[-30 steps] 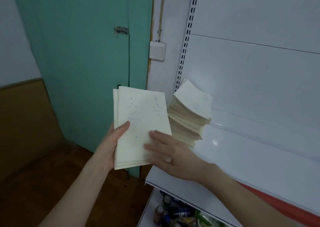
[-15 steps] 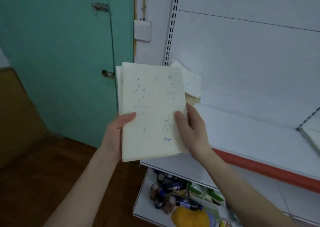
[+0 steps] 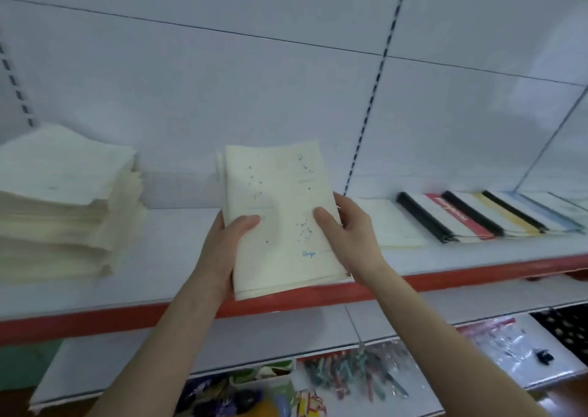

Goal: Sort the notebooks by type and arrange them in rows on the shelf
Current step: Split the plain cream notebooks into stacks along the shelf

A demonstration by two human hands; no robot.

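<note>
Midway: cream batch held over the shelf

Grip: both hands hold one thin batch of cream notebooks [image 3: 286, 222]. The left hand [image 3: 219, 257] clasps the left edge, thumb on the cover and fingers hidden behind. The right hand [image 3: 350, 235] clasps the right edge the same way. The top cover shows blue dotted star figures and a small blue word near the bottom. The batch is tilted up toward the camera, its lower end out past the shelf's red front strip [image 3: 95, 318]; whether it touches the board cannot be told.

Step, as judged: carrying a sorted batch to its place in the row. The bare stretch of white shelf [image 3: 178, 241] under and behind the batch looks like the free slot.

Next move calls for lowering the batch flat, squaring its edges and letting go with both hands together so the thin covers do not fan out.

Around: a tall, loose stack of cream notebooks [image 3: 63, 200] sits at the left, its edges ragged. To the right lies a single flat cream notebook [image 3: 391, 225], just beside the right hand, then a row of black-spined notebooks [image 3: 477, 216] overlapped like tiles. A slotted upright [image 3: 372, 108] runs down the back panel. The lower shelf holds packaged goods [image 3: 350, 375], too blurred to name.

In the way: little. The flat notebook sits close on the right, so the batch could overlap it.
</note>
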